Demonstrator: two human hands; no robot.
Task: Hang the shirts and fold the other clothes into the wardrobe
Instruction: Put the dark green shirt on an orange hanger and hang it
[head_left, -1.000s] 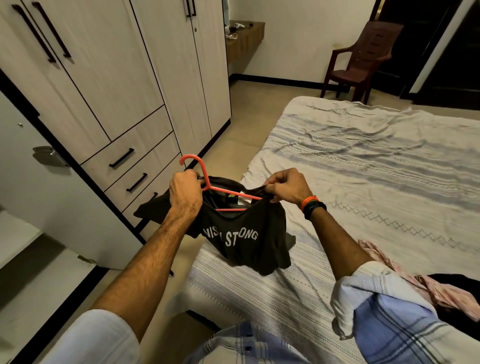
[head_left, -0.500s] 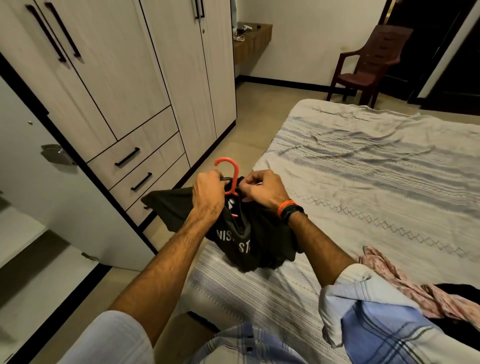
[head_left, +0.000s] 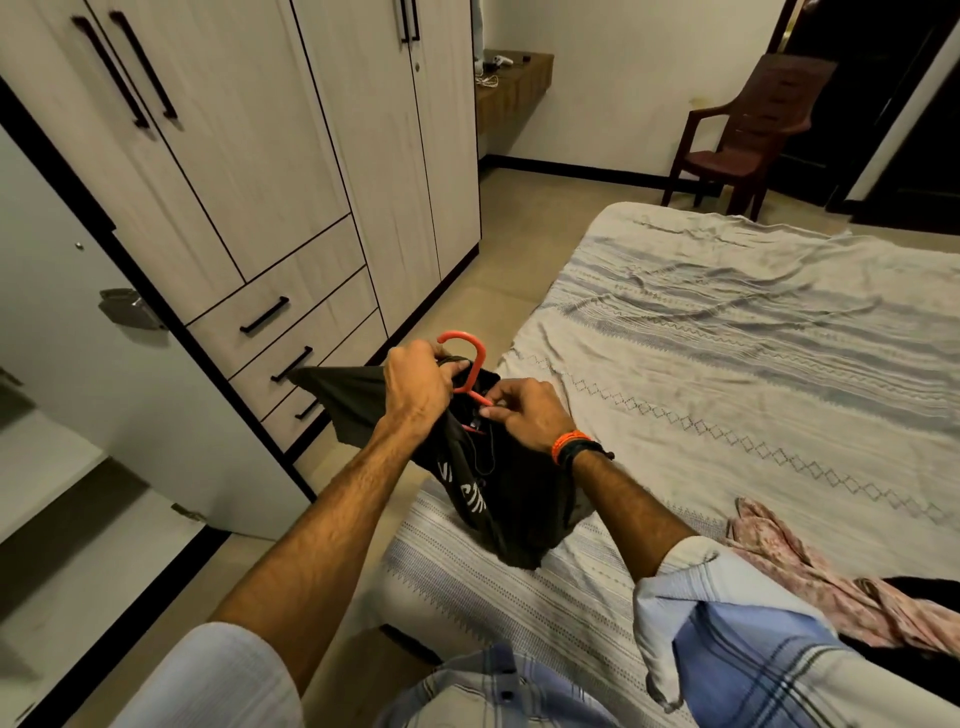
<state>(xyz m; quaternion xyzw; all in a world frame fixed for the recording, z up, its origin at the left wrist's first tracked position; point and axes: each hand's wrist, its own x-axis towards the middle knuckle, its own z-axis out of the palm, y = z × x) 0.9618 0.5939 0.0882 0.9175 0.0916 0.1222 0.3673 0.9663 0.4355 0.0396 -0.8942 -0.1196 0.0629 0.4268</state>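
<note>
A black T-shirt (head_left: 511, 499) with white lettering hangs bunched from an orange hanger (head_left: 465, 358), held over the bed's near corner. My left hand (head_left: 418, 382) grips the shirt's collar by the hanger's neck. My right hand (head_left: 527, 410) pinches the fabric and the hanger's arm just right of it. Most of the hanger is hidden inside the shirt; only its hook and a bit of one arm show. The wardrobe (head_left: 291, 171) stands to the left, with one door (head_left: 88, 374) swung open.
The bed (head_left: 727, 364) with a striped sheet fills the right. A pink garment (head_left: 810, 577) and a dark one (head_left: 930, 592) lie on it at lower right. A brown plastic chair (head_left: 748, 140) stands at the far wall. Wardrobe shelves (head_left: 47, 467) show at lower left.
My hands have come together at the hanger's neck, and the shirt, spread wide a second ago, is now bunched and hanging narrow. The hanger has turned so its hook stands up.
</note>
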